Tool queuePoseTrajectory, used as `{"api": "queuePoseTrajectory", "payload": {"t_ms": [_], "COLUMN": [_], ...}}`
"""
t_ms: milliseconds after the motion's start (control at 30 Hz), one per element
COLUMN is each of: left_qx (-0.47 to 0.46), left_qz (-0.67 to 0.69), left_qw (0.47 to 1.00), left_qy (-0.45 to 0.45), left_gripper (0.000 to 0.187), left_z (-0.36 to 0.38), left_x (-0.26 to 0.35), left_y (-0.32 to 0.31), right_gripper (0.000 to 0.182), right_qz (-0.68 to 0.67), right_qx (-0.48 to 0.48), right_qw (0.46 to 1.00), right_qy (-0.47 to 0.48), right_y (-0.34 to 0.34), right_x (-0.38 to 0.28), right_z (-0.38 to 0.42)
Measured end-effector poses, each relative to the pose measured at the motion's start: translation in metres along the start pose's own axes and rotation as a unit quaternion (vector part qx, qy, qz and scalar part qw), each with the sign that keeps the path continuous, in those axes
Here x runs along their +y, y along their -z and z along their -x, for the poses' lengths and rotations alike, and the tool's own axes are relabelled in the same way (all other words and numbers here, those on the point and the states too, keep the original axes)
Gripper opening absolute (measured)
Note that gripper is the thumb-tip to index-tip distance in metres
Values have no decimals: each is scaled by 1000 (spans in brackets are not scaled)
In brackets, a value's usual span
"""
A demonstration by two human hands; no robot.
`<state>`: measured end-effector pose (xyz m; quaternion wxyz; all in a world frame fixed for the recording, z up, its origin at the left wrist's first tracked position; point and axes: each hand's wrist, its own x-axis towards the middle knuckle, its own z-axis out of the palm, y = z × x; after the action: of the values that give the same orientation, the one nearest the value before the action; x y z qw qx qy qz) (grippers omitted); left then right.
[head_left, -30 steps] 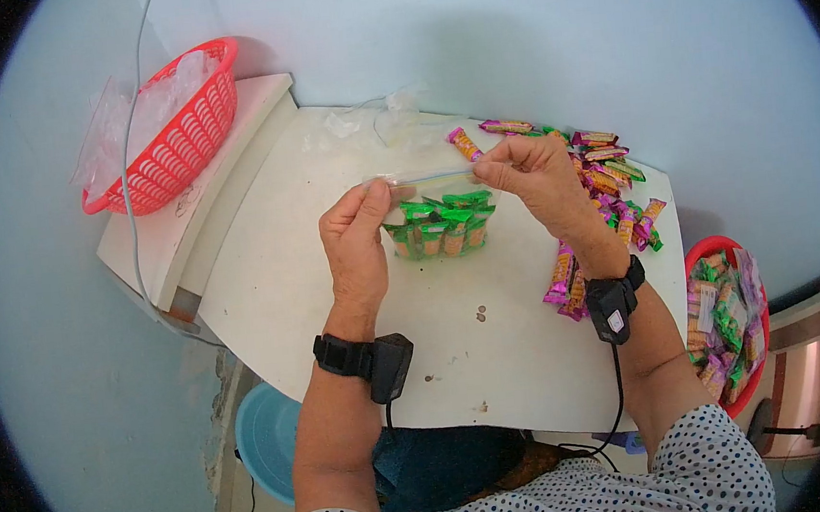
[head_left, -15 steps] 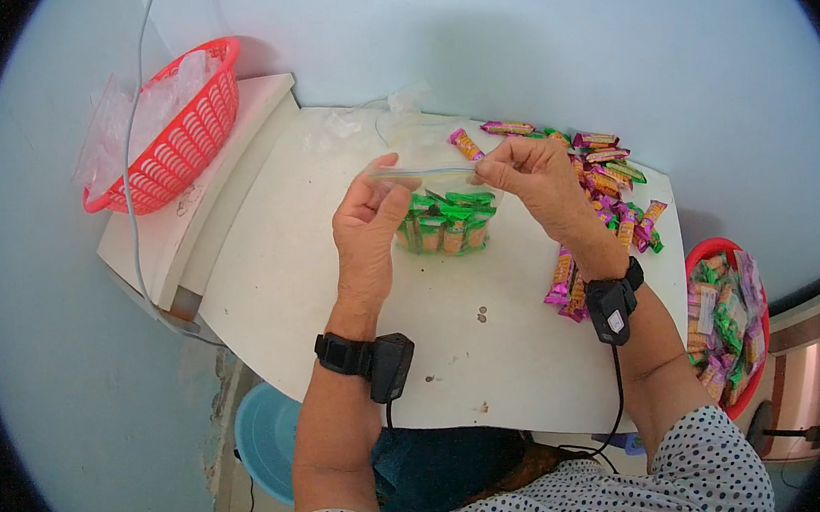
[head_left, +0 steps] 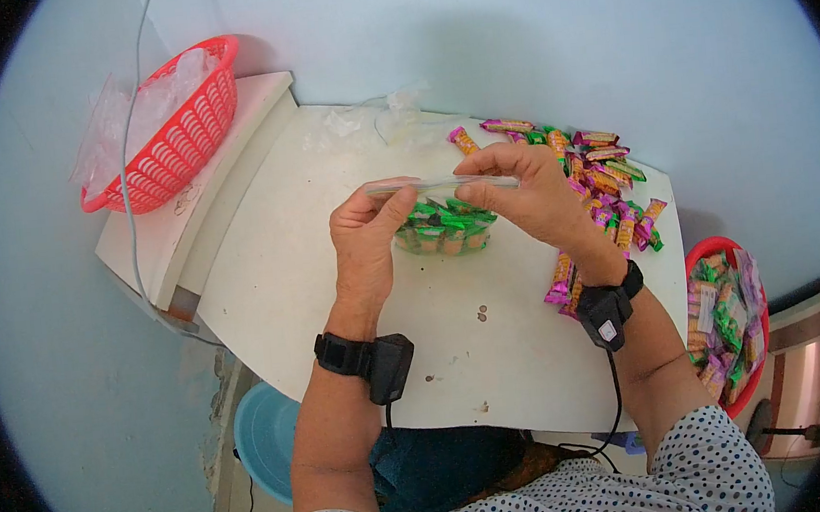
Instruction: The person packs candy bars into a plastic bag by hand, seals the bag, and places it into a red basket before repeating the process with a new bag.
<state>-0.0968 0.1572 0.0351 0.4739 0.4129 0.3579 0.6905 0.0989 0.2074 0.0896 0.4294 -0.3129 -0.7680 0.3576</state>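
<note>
A clear zip bag (head_left: 445, 245) holds several green-wrapped snack packets (head_left: 446, 219) and stands on the white table. My left hand (head_left: 366, 219) pinches the bag's top edge at its left end between thumb and fingers. On the opposite side my right hand (head_left: 518, 190) is closed on the same zip strip, thumb and fingers pressed over it nearer the middle. The bag's mouth lies as a narrow band between both hands. Right of the bag, a loose pile of purple- and green-wrapped snack bars (head_left: 604, 180) is partly hidden behind my right forearm.
A red basket (head_left: 190, 129) of clear plastic bags sits on a raised shelf at left. Thin plastic (head_left: 361, 125) lies at the table's back. On the right stands a red basin (head_left: 763, 329) of filled bags; at lower left is a blue bucket (head_left: 269, 440).
My right hand has slid left along the bag's top strip, closer to my left hand. The strip has tipped down toward me, covering more of the packets.
</note>
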Motion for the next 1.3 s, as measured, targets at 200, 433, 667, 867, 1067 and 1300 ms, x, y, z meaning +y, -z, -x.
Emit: {"api": "queuePoseTrajectory", "payload": {"t_ms": [200,433,667,867,1067,1300], "left_qx": [-6,-10,22,6,18,-22], "left_qz": [-11,26,59,45,73,16], "left_qw": [1000,1000,998,999,997,999], "left_qy": [-8,-2,-19,-10,12,19], "left_gripper": [13,12,9,10,11,13], "left_z": [1,1,-3,-1,-1,-2], "left_x": [1,-2,3,1,-3,-1], "left_y": [2,3,11,6,3,10], "right_gripper": [14,16,12,16,28,29], "right_qz": [28,52,48,97,105,147], "right_qx": [-6,-46,-46,-62,-14,-46], "right_qw": [1000,997,997,990,994,984], "right_qy": [-2,-29,-44,-77,-28,84], "right_y": [2,8,23,33,30,7], "right_x": [3,-2,-7,-3,-15,9], "right_z": [0,0,-2,-5,-5,4]}}
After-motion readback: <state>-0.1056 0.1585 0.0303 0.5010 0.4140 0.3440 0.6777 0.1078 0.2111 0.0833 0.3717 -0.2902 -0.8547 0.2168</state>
